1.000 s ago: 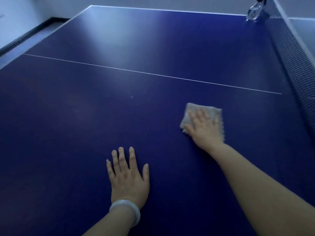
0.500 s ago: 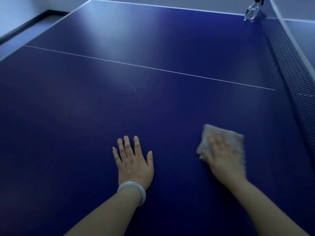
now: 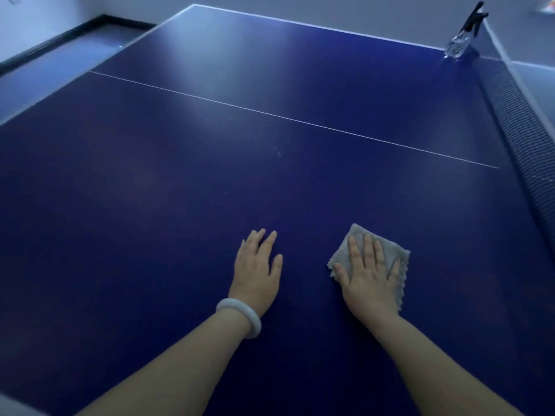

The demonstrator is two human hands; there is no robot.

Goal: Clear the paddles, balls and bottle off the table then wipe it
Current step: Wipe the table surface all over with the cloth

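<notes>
From the head view, the right hand (image 3: 371,276) lies flat with fingers spread on a grey cloth (image 3: 369,255) in the lower right of the frame; the cloth sits as a diamond, one corner pointing toward the top. The left hand (image 3: 259,271) rests palm down and open on the blue table (image 3: 180,190), holding nothing, a pale bangle (image 3: 240,316) at the wrist. The net (image 3: 528,139) runs down the right edge. At the upper right corner stands what may be a net clamp (image 3: 462,40), blurred. Both forearms are cut off at the bottom. Bare tabletop stretches left and upward.
</notes>
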